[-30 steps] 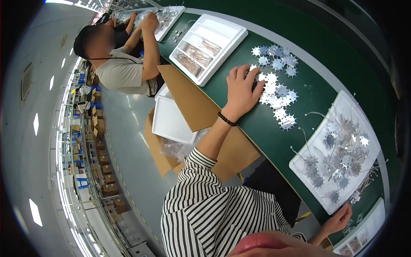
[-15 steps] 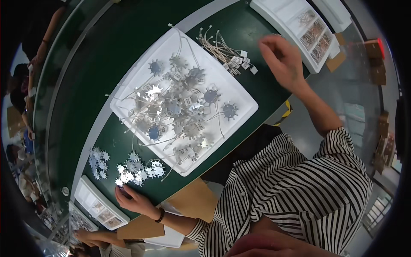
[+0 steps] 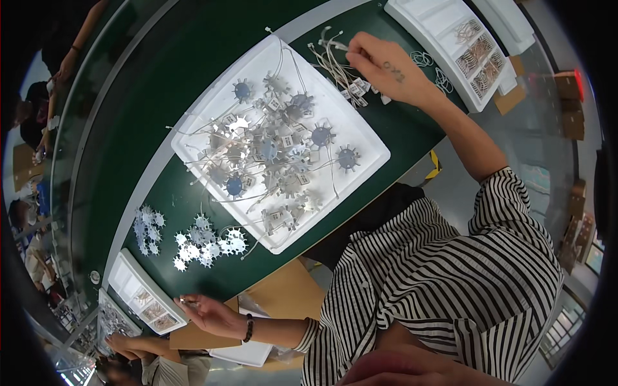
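The right hand [image 3: 381, 64] lies palm down on the green tabletop [image 3: 161, 83], its fingers curled narrowly and their tips pinching the white leads of a bundle of wired parts [image 3: 338, 64]; the bundle fans out beneath and just left of the knuckles, with small white connectors beside the heel of the hand. Touching the bundle's left edge is a large white foam tray [image 3: 360, 138] set at a slant in the middle of the tabletop, heaped with gear-shaped metal discs [image 3: 277, 154], some with blue centres, and tangled white wires. Beyond the right hand, toward the tabletop's far right corner, stands a compartmented white tray [image 3: 444, 26] holding coiled brownish parts. The left hand [image 3: 209, 312], with a dark bead bracelet [image 3: 248, 328] at the wrist, rests loosely open, palm partly up, off the near edge of the tabletop, well apart from the bundle; whether it holds anything cannot be told. Near it on the tabletop lies a scatter of loose silver star-shaped discs [image 3: 203, 244], and at the near left corner a smaller compartmented tray [image 3: 132, 286]. A brown cardboard sheet [image 3: 283, 293] lies below the edge.
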`<state>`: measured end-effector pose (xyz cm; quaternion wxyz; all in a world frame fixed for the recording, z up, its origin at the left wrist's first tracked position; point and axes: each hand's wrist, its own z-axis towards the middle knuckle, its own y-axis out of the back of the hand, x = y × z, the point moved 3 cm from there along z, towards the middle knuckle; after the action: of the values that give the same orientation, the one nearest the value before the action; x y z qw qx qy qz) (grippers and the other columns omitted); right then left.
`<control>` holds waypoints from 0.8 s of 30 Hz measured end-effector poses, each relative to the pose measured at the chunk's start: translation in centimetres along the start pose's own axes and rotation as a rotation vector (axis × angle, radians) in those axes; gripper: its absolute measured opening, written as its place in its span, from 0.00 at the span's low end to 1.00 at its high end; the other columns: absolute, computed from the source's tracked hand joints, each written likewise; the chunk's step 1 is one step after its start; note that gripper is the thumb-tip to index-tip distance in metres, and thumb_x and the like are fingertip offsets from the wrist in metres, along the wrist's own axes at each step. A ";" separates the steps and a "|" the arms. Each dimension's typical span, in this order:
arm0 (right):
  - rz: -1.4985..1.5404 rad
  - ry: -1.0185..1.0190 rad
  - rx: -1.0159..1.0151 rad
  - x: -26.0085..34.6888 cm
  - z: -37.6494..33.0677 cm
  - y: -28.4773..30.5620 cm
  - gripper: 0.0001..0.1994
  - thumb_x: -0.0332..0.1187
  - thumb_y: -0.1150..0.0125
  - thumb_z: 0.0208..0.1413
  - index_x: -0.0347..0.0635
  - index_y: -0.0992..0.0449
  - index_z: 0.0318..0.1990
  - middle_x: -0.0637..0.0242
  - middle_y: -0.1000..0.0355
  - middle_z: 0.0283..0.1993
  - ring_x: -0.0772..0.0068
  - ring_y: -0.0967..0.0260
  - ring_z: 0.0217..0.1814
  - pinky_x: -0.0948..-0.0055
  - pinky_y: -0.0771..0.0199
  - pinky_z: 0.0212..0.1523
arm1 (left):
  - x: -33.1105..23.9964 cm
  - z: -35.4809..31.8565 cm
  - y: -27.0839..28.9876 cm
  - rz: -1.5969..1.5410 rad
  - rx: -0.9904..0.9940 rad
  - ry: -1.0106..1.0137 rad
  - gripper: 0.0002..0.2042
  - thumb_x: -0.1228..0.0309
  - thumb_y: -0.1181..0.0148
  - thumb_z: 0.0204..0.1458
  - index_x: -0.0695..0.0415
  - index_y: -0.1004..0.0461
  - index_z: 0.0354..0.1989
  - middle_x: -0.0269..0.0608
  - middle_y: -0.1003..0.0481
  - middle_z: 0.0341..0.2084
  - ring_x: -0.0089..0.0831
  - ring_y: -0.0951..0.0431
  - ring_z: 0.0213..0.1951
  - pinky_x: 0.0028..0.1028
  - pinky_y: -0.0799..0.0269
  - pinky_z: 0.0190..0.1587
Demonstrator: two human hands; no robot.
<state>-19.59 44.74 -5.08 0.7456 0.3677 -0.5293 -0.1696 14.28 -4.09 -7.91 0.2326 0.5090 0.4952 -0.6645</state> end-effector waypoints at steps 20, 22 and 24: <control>0.664 -0.049 -0.120 -5.1 3.4 0.8 0.17 0.24 0.48 0.63 0.32 0.30 0.59 0.74 0.43 0.28 0.83 0.52 0.23 0.83 0.53 0.23 | 0.4 -2.0 -11.3 -0.370 0.091 0.256 0.27 0.80 0.42 0.57 0.72 0.46 0.62 0.50 0.28 0.45 0.40 0.26 0.51 0.32 0.28 0.53; 0.799 -0.139 -0.072 -2.1 4.0 0.1 0.17 0.23 0.49 0.63 0.33 0.29 0.59 0.74 0.44 0.27 0.83 0.52 0.23 0.83 0.54 0.23 | 0.5 -0.9 -14.8 -0.500 0.165 0.282 0.26 0.83 0.42 0.55 0.71 0.44 0.60 0.51 0.28 0.45 0.41 0.24 0.50 0.32 0.27 0.53; 0.728 -0.107 -0.211 -2.2 5.2 0.2 0.17 0.25 0.48 0.63 0.35 0.29 0.59 0.75 0.45 0.26 0.85 0.52 0.22 0.84 0.55 0.22 | 1.5 0.9 -19.7 -0.542 0.340 0.303 0.28 0.82 0.40 0.54 0.70 0.46 0.62 0.50 0.27 0.44 0.40 0.24 0.51 0.31 0.27 0.52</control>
<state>-25.22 44.35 -5.46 0.7621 0.0675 -0.6430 0.0339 -2.71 3.33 -0.92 -0.1163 0.4833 0.5236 -0.6919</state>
